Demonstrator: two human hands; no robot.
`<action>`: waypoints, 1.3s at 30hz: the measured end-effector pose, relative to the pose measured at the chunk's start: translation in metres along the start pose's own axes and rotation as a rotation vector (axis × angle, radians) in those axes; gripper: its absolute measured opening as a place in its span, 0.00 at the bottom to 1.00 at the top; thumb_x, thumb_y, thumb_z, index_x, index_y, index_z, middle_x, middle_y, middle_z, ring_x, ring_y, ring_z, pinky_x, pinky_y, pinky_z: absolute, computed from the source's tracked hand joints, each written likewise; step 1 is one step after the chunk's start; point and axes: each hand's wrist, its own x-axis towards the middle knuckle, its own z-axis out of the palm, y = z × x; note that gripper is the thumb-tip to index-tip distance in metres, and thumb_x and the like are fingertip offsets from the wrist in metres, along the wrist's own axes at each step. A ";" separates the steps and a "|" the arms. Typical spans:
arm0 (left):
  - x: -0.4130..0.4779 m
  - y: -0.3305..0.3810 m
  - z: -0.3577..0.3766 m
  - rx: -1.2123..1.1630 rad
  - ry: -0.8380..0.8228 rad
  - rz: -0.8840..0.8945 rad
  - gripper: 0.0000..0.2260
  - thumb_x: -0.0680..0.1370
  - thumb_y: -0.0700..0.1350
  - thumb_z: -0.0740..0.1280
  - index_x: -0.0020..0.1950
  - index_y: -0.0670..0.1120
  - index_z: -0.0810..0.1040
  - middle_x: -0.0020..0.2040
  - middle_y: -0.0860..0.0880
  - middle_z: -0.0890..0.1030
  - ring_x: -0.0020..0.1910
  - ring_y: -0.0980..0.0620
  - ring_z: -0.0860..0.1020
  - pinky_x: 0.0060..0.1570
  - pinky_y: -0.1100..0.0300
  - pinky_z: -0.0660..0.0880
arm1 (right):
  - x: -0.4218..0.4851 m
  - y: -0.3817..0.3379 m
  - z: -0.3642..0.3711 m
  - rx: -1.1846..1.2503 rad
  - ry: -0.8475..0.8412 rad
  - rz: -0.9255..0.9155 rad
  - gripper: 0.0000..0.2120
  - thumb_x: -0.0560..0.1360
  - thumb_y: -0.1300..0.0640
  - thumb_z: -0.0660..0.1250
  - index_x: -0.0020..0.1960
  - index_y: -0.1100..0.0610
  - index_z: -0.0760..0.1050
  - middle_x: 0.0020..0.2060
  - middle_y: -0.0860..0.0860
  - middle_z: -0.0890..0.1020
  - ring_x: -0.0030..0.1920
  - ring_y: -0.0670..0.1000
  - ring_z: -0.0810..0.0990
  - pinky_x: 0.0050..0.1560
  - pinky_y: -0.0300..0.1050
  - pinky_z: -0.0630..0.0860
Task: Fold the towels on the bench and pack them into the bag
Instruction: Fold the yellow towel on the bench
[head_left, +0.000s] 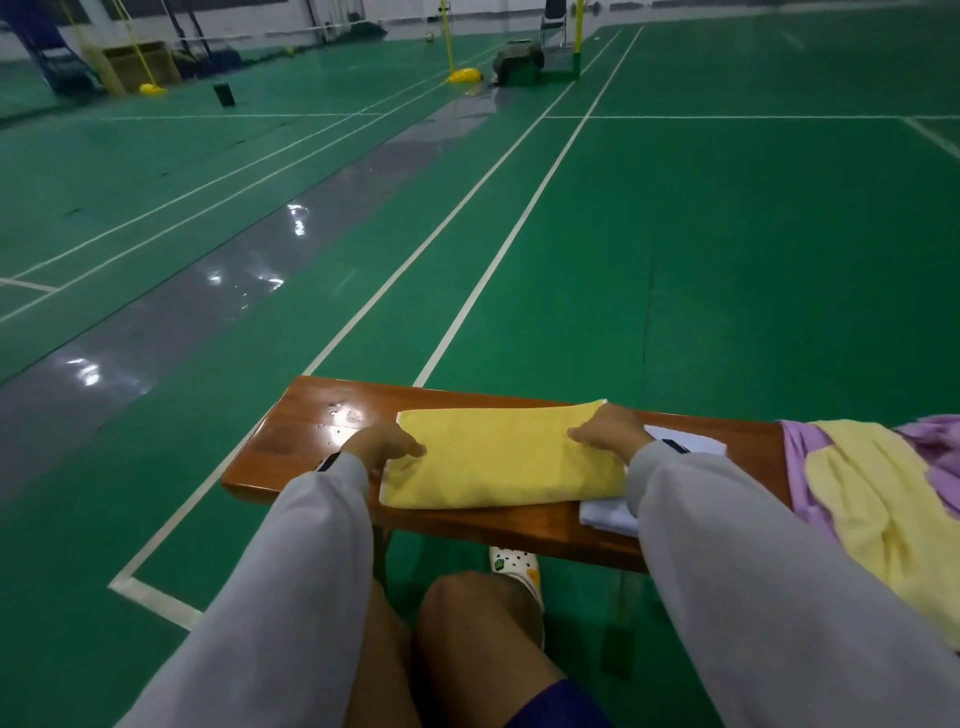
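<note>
Item: yellow towel (504, 460), folded on bench (311, 421), between the thumbs. Grip: left hand (382, 441) and right hand (610, 431) pinch its ends, thumbs on top. Risk: uneven pull may skew fold, dragging white towel (608, 514) underneath

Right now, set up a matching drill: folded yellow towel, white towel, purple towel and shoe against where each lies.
1 folded yellow towel
2 white towel
3 purple towel
4 shoe

A on the floor below the bench
B crumpled at the bench's right end
C flat on the bench, left hand and right hand holding its ends
D partly beneath the folded yellow towel

Pairs: 1-C, 2-D, 3-B, 4-A
</note>
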 end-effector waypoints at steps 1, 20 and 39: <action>-0.001 0.001 0.001 0.012 -0.007 0.000 0.34 0.79 0.51 0.73 0.78 0.40 0.62 0.75 0.38 0.69 0.70 0.35 0.72 0.63 0.43 0.75 | -0.001 0.000 0.001 -0.015 -0.001 -0.006 0.23 0.78 0.45 0.68 0.65 0.60 0.75 0.62 0.57 0.79 0.54 0.56 0.79 0.45 0.44 0.72; -0.009 0.023 0.007 0.301 -0.053 -0.010 0.37 0.81 0.55 0.69 0.81 0.40 0.56 0.80 0.39 0.62 0.75 0.36 0.66 0.72 0.43 0.69 | 0.008 0.014 0.018 0.149 0.064 0.033 0.04 0.76 0.58 0.66 0.45 0.58 0.72 0.44 0.54 0.76 0.38 0.51 0.74 0.30 0.42 0.67; 0.005 0.029 0.006 0.328 0.012 0.030 0.32 0.82 0.52 0.67 0.80 0.39 0.59 0.79 0.39 0.64 0.75 0.37 0.67 0.71 0.44 0.70 | 0.022 0.014 0.029 0.156 0.115 0.031 0.10 0.72 0.56 0.66 0.50 0.60 0.76 0.49 0.56 0.80 0.48 0.57 0.81 0.34 0.43 0.70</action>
